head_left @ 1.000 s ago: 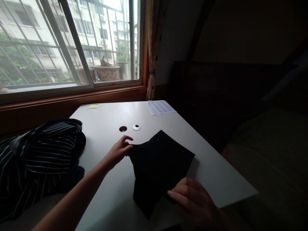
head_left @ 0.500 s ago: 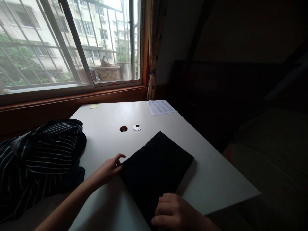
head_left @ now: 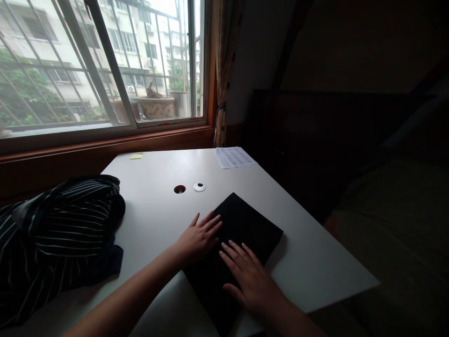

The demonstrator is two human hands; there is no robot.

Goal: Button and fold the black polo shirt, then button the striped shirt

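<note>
A flat black rectangular piece [head_left: 250,222], probably folded cloth though its material is too dark to tell, lies at an angle on the white table [head_left: 308,262]. My left hand [head_left: 201,236] rests palm down on its left edge, fingers stretched over the black surface. Lower and to the right, my right hand [head_left: 247,274] lies flat on it too, with the fingers spread and the thumb apart. Both hands cover parts of the piece, and neither grips it.
Striped dark clothing [head_left: 73,224] is heaped at the table's left. Beyond the hands are a round cable hole [head_left: 180,189] and its white cover [head_left: 199,187]. Printed sheets [head_left: 234,157] and a yellow sticky note [head_left: 136,156] lie along the back edge, below the window [head_left: 157,61].
My left hand has let go of the black piece's left corner and moved right onto its surface. My right hand has moved up from the near edge and opened flat.
</note>
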